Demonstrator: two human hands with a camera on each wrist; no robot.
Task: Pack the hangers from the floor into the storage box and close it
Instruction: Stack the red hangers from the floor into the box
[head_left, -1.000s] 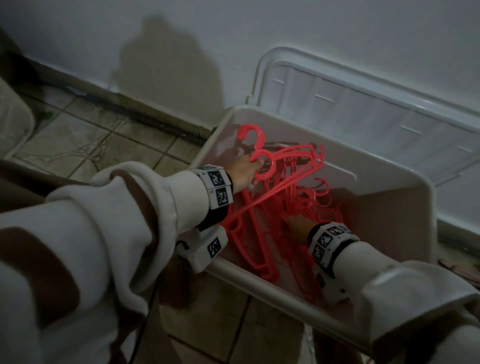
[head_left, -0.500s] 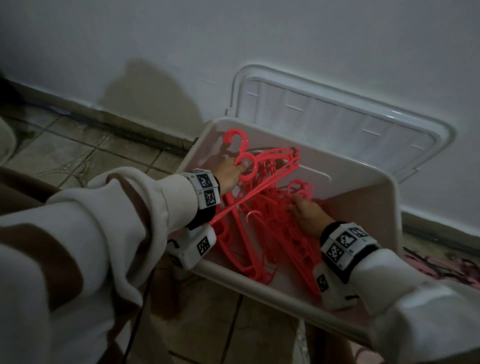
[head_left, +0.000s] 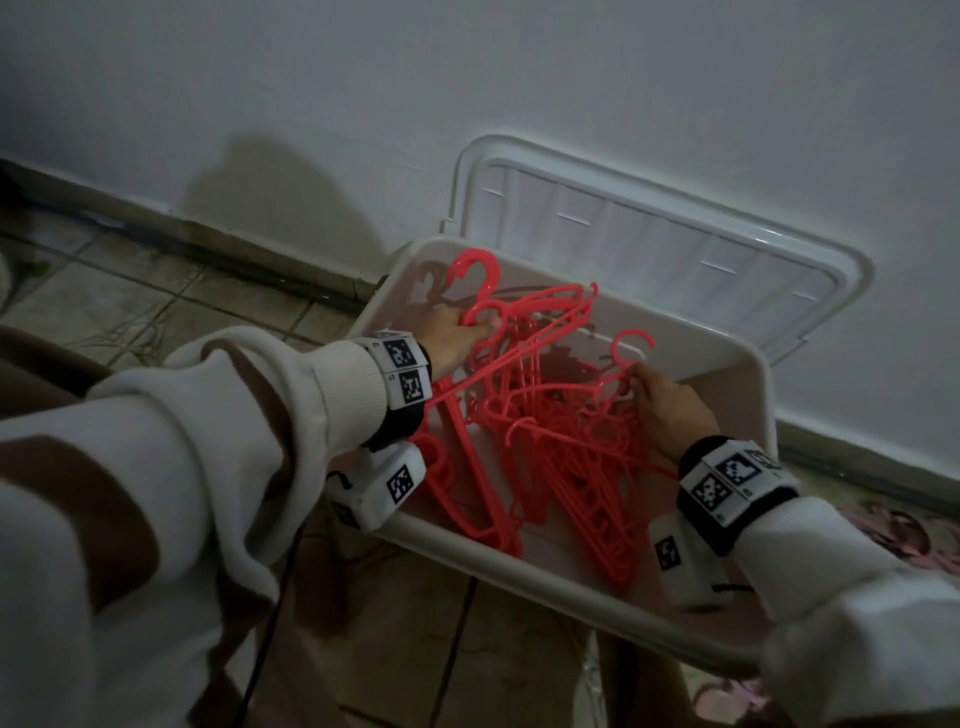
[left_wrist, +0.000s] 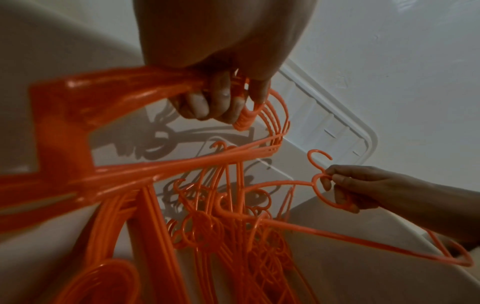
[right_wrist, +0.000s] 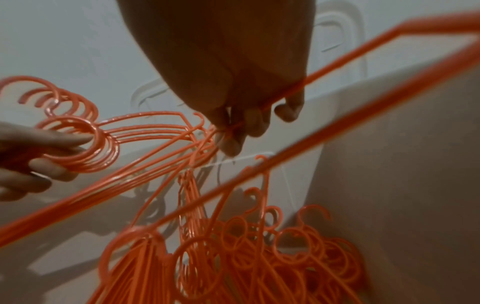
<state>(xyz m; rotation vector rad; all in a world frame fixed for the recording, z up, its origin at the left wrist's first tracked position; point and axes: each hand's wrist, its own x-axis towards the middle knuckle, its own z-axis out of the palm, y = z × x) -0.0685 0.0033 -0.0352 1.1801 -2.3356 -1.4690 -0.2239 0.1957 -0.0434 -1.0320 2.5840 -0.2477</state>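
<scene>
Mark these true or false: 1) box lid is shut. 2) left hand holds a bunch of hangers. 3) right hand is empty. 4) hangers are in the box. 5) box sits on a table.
1) False. The lid leans open against the wall behind the box.
2) True. The left hand grips a bunch of hangers near their hooks.
3) False. The right hand pinches a single hanger at its neck.
4) True. A tangled pile of hangers lies inside the box.
5) False. The box stands on a tiled floor.
</scene>
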